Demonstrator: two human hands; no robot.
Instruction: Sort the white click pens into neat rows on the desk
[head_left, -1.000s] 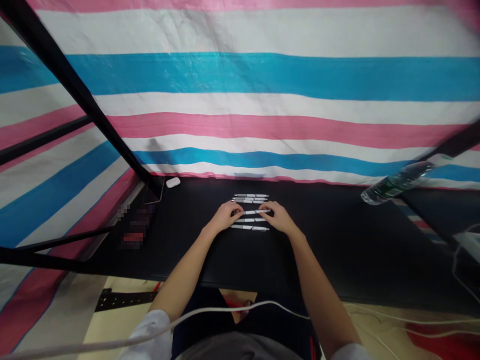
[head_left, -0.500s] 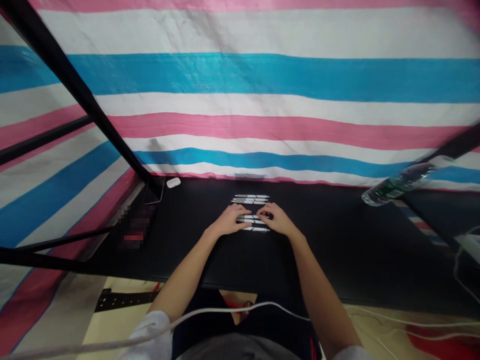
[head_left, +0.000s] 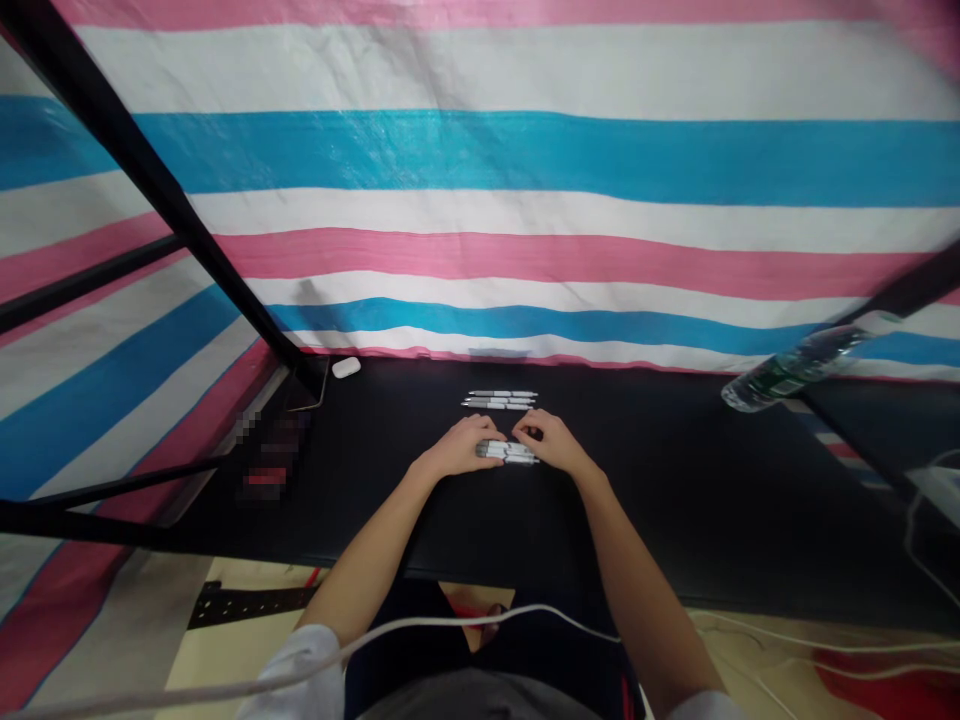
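Observation:
A tight bunch of white pens (head_left: 508, 452) lies side by side on the black tabletop (head_left: 660, 480), right in front of me. My left hand (head_left: 457, 447) has its fingers curled over the bunch's left ends. My right hand (head_left: 553, 440) sits at the upper right of the bunch, fingertips at or on the pens. Whether it grips them, I cannot tell. Farther back, a separate row of three similar pens (head_left: 501, 400) lies beyond both hands, untouched.
A white earbud case (head_left: 346, 367) and a dark phone (head_left: 307, 385) lie at the far left corner. A plastic water bottle (head_left: 795, 368) hangs in view at the right. Black metal bars (head_left: 150, 190) and a striped tarp (head_left: 525, 150) surround the table.
The near pens, spaced apart a second ago, are now pushed together into one bunch. Both hands have drawn closer to each other and moved toward me.

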